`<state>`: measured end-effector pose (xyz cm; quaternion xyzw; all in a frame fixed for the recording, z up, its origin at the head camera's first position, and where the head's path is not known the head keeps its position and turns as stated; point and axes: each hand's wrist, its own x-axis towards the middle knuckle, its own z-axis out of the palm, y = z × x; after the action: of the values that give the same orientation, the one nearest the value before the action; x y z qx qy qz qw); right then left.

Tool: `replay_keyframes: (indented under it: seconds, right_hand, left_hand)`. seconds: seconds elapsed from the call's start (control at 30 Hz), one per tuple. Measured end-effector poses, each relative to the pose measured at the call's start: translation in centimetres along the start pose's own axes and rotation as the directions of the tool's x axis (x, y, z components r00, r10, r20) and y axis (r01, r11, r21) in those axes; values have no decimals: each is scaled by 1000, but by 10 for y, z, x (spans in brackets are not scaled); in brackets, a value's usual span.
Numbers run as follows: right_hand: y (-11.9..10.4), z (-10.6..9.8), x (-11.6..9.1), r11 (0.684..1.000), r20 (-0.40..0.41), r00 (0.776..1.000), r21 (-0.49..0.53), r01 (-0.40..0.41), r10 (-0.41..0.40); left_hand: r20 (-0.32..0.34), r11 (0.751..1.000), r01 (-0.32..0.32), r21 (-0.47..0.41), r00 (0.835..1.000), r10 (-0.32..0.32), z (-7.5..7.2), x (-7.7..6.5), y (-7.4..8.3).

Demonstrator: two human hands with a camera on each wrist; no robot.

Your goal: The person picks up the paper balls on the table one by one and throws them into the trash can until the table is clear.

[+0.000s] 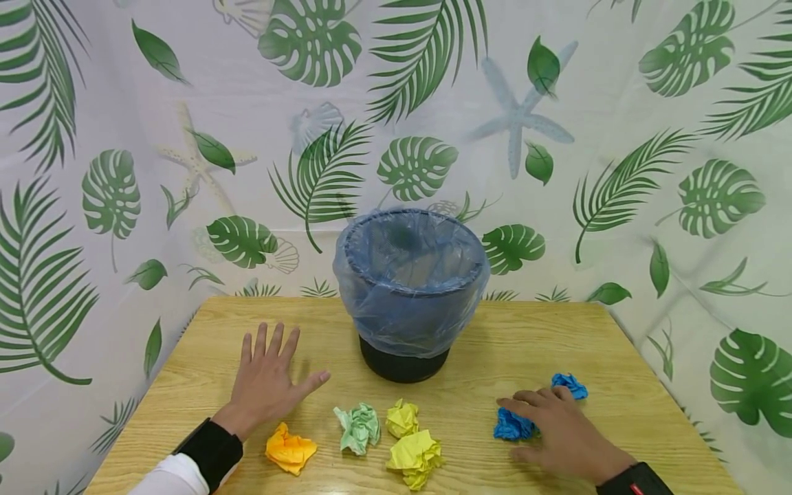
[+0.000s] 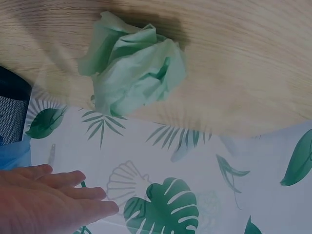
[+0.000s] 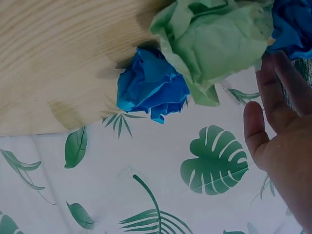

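My left hand is held with its fingers straight and spread, left of the bin and just beyond an orange crumpled paper. It holds nothing. In the left wrist view, a pale green crumpled paper lies apart from the fingers. My right hand reaches over a blue crumpled paper, thumb and fingers apart. In the right wrist view, the fingertips are at the edge of a blue paper; whether they touch it I cannot tell. A green crumpled paper sits beside it, mostly hidden in the head view.
A black bin lined with a blue plastic bag stands at the table's back middle. Two yellow crumpled papers and a light green one lie in front. Another blue paper is beyond my right hand. A leaf-patterned cloth surrounds the wooden table.
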<state>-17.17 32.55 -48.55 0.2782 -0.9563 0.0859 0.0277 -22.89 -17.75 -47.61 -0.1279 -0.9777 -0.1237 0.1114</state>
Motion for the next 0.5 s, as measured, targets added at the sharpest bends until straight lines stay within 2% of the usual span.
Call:
replay_keyframes:
  seconds: [0.23, 0.5]
  right_hand:
    - [-1, 8, 5, 994, 5, 998, -80, 71, -70]
    - [-5, 12, 8, 990, -93, 988, -81, 112, -120]
  left_hand:
    - [-1, 1000, -2, 2, 1000, 2, 0, 0, 1]
    - [-8, 1000, -14, 8, 1000, 14, 2, 0, 0]
